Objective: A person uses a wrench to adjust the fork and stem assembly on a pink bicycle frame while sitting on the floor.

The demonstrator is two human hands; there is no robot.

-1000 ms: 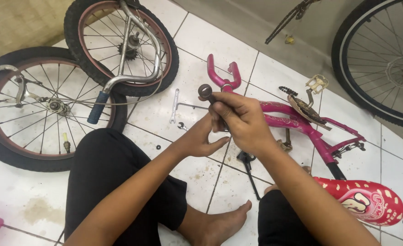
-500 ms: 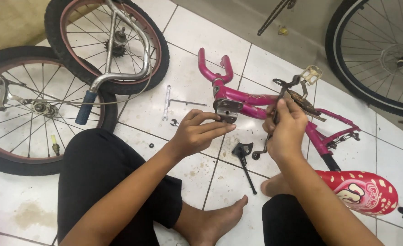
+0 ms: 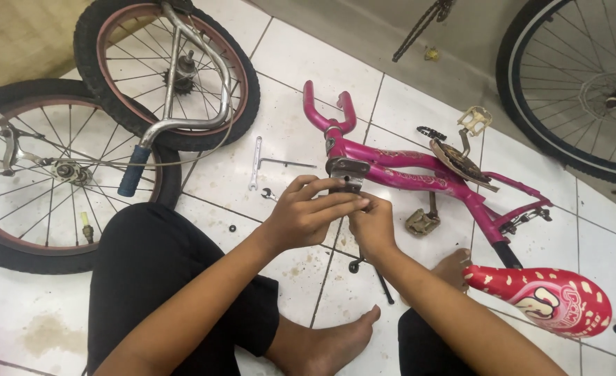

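Bracket (image 3: 348, 171) of grey metal on pink bike frame (image 3: 419, 167), left hand (image 3: 306, 214) and right hand (image 3: 372, 224) both pinching it.

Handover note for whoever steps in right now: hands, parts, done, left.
Left hand: fingers closed over a small part, hidden, next to the grey bracket on the pink bike frame.
Right hand: fingertips meet the left hand's; what it holds is hidden.
Parts: frame lies flat on the tiled floor, pedals and seat attached. Two wheels and handlebar lie detached to the left. Wrench beyond the hands.
Done: wheels and handlebar off.
Left: small part in hand.
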